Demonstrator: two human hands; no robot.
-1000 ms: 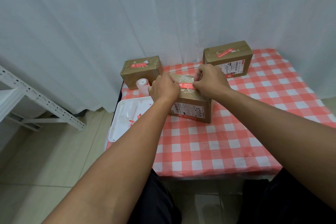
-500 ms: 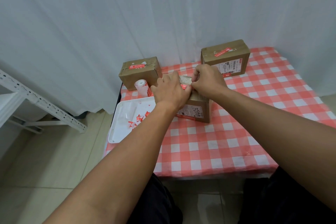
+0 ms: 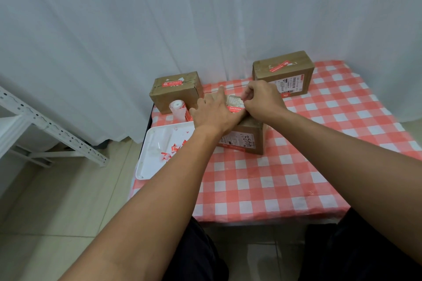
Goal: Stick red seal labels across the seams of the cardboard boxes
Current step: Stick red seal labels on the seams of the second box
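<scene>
- red seal label (image 3: pixel 235 109) lies on top of the middle box (image 3: pixel 247 138), between both hands; box sits mid-worktop (image 3: pixel 274 180)
- left hand (image 3: pixel 213 114) lies flat, fingers straight, pressing the box top beside the label
- right hand (image 3: pixel 262 100) fingers curled, seemingly pinching the label's right end; exact grip hidden
- to do well: hold the box steady, smooth outward across the seam, no creases
- back-left box (image 3: pixel 175 91) and back-right box (image 3: pixel 283 73) behind the middle box already sealed
- label roll (image 3: pixel 178 109), white tray (image 3: pixel 164 150) of scraps left of it
</scene>
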